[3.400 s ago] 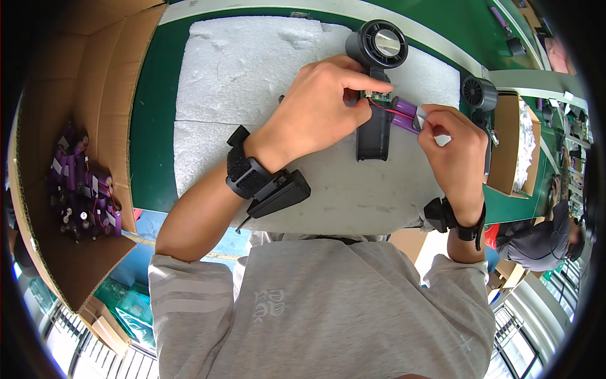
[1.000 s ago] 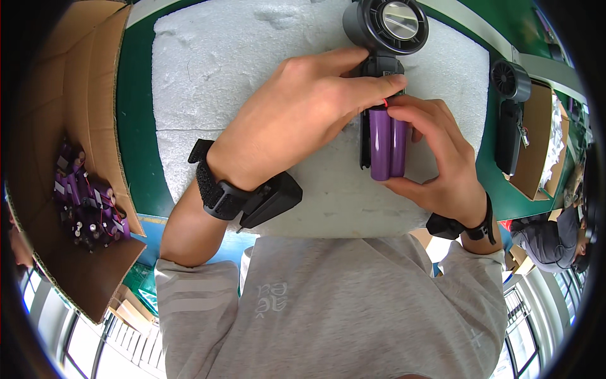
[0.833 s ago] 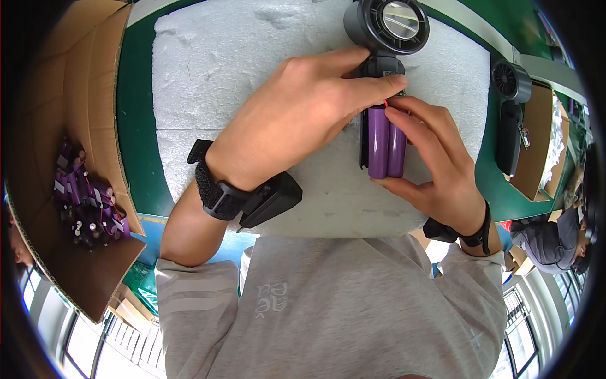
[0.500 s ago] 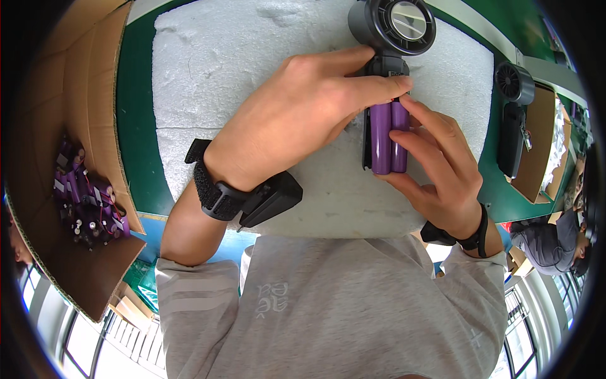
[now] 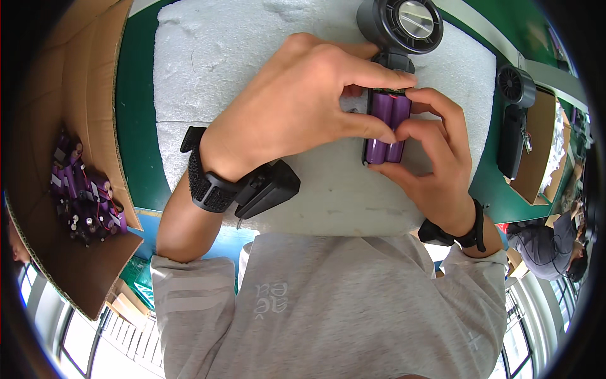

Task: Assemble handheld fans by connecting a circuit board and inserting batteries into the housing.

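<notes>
A black handheld fan (image 5: pixel 402 25) lies on a white foam pad (image 5: pixel 214 69), its round head at the far end and its open handle toward me. A pair of purple battery cells (image 5: pixel 385 126) sits in the handle. My left hand (image 5: pixel 303 107) presses thumb and forefinger on the top and side of the cells. My right hand (image 5: pixel 435 151) cups the handle from the right, its thumb on the cells' lower part. Each wrist wears a black strap with a device.
A cardboard box (image 5: pixel 76 95) at the left holds several purple battery packs (image 5: pixel 82 196) with wires. A second black fan (image 5: pixel 514 120) lies at the right on the green table (image 5: pixel 136 139). A person (image 5: pixel 549 246) crouches at far right.
Earlier both hands held the cell pair by its wires above the handle; it has since been laid into the handle, and my fingers have closed down over it.
</notes>
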Demonstrator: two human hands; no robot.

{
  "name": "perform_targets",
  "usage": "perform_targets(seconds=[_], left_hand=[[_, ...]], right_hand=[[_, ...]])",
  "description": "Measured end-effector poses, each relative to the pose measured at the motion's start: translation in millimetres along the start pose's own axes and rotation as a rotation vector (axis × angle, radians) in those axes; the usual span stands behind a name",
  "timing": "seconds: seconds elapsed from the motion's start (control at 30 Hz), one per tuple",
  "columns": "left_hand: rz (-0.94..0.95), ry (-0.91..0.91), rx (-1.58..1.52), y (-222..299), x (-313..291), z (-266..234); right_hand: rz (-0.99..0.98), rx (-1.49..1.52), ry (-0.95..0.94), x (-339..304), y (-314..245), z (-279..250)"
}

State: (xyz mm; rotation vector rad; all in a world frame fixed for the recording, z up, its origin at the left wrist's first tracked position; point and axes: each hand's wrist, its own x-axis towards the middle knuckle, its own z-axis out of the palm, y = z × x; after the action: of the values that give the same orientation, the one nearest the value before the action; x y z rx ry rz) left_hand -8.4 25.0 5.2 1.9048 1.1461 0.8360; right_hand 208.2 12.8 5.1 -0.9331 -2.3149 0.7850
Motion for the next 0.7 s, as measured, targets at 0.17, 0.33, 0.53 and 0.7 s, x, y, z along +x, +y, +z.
perform_targets(seconds=[0.17, 0.33, 0.53, 0.7], left_hand=[[-0.102, -0.018, -0.059, 6.2, 2.3, -2.5], [-0.03, 0.043, -0.106, 4.0, -0.5, 2.1], [-0.081, 0.002, -0.121, 5.5, -4.2, 2.9], [-0.101, -0.04, -0.083, 6.3, -3.7, -0.1]], right_hand=[[0.088, 0.002, -0.069, 5.5, -1.5, -5.3], [0.168, 0.066, -0.088, 12.1, -11.4, -12.6], [0.007, 0.029, -0.099, -0.5, -1.0, -6.6], [-0.026, -0.039, -0.076, -1.0, -9.3, -9.3]])
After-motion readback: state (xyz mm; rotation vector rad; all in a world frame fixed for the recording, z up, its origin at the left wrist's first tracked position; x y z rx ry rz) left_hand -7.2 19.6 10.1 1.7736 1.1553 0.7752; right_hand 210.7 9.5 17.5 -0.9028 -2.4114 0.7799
